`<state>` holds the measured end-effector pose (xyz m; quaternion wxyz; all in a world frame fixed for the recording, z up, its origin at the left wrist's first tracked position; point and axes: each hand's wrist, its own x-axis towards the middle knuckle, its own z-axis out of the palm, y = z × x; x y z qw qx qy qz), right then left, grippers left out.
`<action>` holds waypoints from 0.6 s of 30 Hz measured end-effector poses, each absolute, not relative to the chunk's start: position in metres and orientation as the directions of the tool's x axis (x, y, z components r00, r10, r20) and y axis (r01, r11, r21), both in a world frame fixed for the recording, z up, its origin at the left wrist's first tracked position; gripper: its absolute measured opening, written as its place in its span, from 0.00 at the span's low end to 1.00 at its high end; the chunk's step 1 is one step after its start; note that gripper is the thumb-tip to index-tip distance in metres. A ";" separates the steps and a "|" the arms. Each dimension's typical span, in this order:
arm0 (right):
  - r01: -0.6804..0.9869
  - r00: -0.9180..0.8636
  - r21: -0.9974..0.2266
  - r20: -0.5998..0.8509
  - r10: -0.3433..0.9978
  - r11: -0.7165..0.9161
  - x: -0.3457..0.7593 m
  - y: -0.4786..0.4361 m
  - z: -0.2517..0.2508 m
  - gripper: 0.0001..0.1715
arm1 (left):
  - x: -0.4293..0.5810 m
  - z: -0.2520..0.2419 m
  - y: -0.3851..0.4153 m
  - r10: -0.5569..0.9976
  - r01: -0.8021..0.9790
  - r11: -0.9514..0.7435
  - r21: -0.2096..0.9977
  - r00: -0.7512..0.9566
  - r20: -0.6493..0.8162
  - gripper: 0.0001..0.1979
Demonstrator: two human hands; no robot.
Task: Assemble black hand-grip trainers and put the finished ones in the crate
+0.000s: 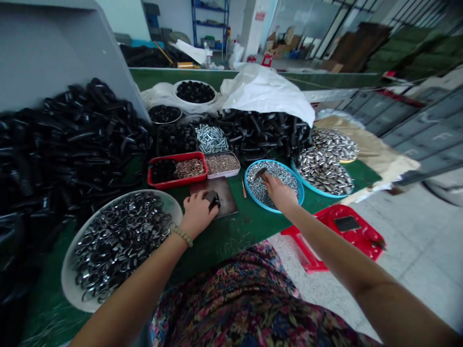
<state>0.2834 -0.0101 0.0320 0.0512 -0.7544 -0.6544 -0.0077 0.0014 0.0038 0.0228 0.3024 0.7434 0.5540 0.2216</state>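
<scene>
1. The left hand (198, 214) is curled almost closed, its fingers wrapped around a small black part (213, 200). That part sits on or just above a dark metal plate (224, 202), which lies flat on the table; the hand hides the exact contact.
2. The right hand (278, 193) is pinched nearly closed on a small dark piece (259, 173), too blurred to identify. It is held over a round blue tray (249, 190) heaped with small silver fasteners (277, 180).
3. A beaded bracelet (183, 236) circles the left wrist, and floral clothing (224, 299) shows below both forearms.
4. Just left of the left hand, a wide white tray (170, 205) holds a mass of dark metal rings (119, 243).
5. Beyond the plate, a red tray (177, 177) holds black parts and fine metal pieces, beside a shallow tray of similar pieces (222, 164).
6. To the right of the right hand, a second blue tray (314, 189) holds silver cylinders (321, 168).
7. A large heap of black parts (72, 144) rises along the left of the green-topped table (231, 241), and a white plastic sheet (267, 91) lies at the far side.
8. A red stool (347, 226) stands on the floor to the right.
</scene>
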 end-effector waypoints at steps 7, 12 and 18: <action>0.969 0.246 -0.039 0.081 0.966 -0.244 0.395 0.013 0.035 0.20 | -0.008 0.080 0.006 0.817 -0.430 0.566 0.703 0.404 -0.411 0.24; 0.935 0.348 -0.053 -0.039 0.937 -0.350 0.477 0.027 0.045 0.08 | 0.006 0.078 -0.002 0.874 -0.522 0.473 0.710 0.172 -0.455 0.14; 0.919 0.355 -0.179 -0.016 0.935 -0.352 0.499 0.025 0.042 0.09 | 0.026 0.070 -0.011 0.907 -0.490 0.363 0.793 -0.007 -0.420 0.27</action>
